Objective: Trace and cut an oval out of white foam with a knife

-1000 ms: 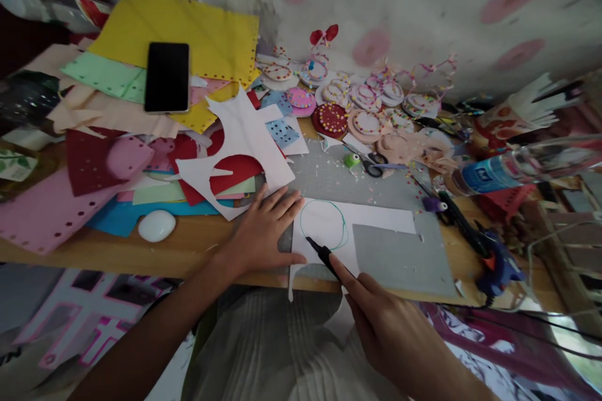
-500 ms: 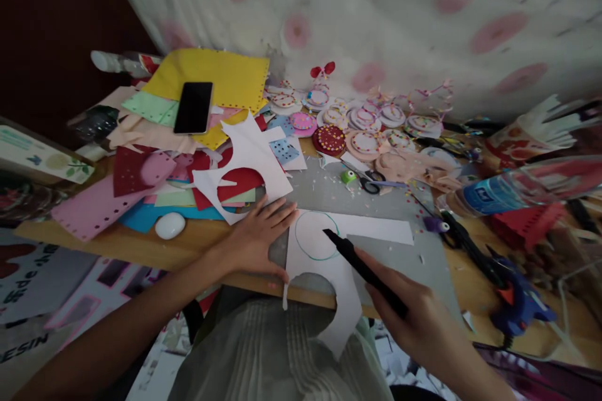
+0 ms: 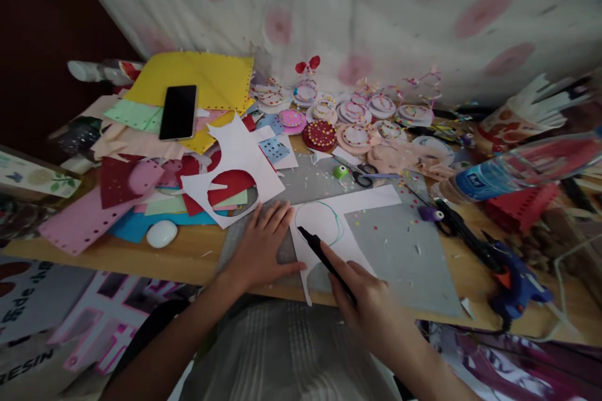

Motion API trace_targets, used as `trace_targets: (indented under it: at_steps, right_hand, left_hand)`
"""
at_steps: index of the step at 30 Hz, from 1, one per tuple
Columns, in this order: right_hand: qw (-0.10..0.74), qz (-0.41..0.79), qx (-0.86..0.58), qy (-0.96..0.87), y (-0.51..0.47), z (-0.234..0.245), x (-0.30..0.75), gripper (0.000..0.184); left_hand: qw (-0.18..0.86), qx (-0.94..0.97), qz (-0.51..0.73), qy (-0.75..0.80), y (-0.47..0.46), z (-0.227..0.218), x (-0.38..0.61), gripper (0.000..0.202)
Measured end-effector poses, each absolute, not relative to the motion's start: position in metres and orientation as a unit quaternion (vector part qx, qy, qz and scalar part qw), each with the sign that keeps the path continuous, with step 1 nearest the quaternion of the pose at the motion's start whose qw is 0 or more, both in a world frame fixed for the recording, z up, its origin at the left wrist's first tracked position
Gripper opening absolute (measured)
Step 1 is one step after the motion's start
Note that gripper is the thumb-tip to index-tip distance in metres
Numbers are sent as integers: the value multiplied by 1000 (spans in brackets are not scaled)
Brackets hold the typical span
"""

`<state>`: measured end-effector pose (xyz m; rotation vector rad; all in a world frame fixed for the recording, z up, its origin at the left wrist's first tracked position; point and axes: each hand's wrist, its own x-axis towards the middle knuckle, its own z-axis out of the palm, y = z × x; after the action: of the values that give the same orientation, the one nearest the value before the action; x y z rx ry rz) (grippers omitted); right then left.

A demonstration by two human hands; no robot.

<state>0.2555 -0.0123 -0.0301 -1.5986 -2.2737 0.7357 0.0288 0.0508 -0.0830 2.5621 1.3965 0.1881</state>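
Observation:
My right hand (image 3: 364,294) grips a black utility knife (image 3: 327,260), index finger stretched along its handle. Its tip is over the lower left of a green circle drawn on a white sheet (image 3: 355,244); whether it touches the sheet I cannot tell. A rounded notch is cut into the sheet's near edge, and a strip juts from its far right. Fingers spread, my left hand (image 3: 263,247) lies flat by the sheet's left edge, thumb against it. Under the sheet is a grey mat (image 3: 404,257). Beyond my left fingers lies a white offcut (image 3: 270,178) with a round hole.
Coloured sheets and a phone (image 3: 178,112) are piled at the left, near a white oval object (image 3: 162,234). Beaded round decorations (image 3: 320,136) line the back. Scissors (image 3: 364,175) lie beyond the sheet. A blue glue gun (image 3: 520,282) and a bottle (image 3: 475,182) are at the right.
My right hand has carried the knife leftward, from the circle's right side to its lower left. The sheet has turned slightly, its strip now slanting upward to the right. The camera view has shifted.

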Motion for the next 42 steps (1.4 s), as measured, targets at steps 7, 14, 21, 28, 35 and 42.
trace_targets:
  at_steps: [7, 14, 21, 28, 35, 42]
  right_hand:
    - [96, 247, -569, -778, -12, -35, 245, 54]
    - [78, 238, -572, -781, -16, -27, 238, 56]
    - [36, 229, -557, -797, -15, -26, 239, 58]
    - [-9, 215, -540, -814, -14, -22, 250, 57]
    - [-37, 158, -508, -846, -15, -18, 269, 62]
    - [-69, 152, -495, -853, -8, -12, 291, 62]
  left_hand:
    - [114, 862, 80, 487, 49, -84, 30, 104]
    - [128, 849, 92, 504, 43, -86, 37, 109]
    - [127, 848, 91, 506, 42, -87, 38, 108]
    - [123, 854, 87, 498, 43, -89, 36, 110]
    - [125, 855, 83, 496, 43, -87, 36, 110]
    - [117, 857, 87, 494, 44, -89, 35, 108]
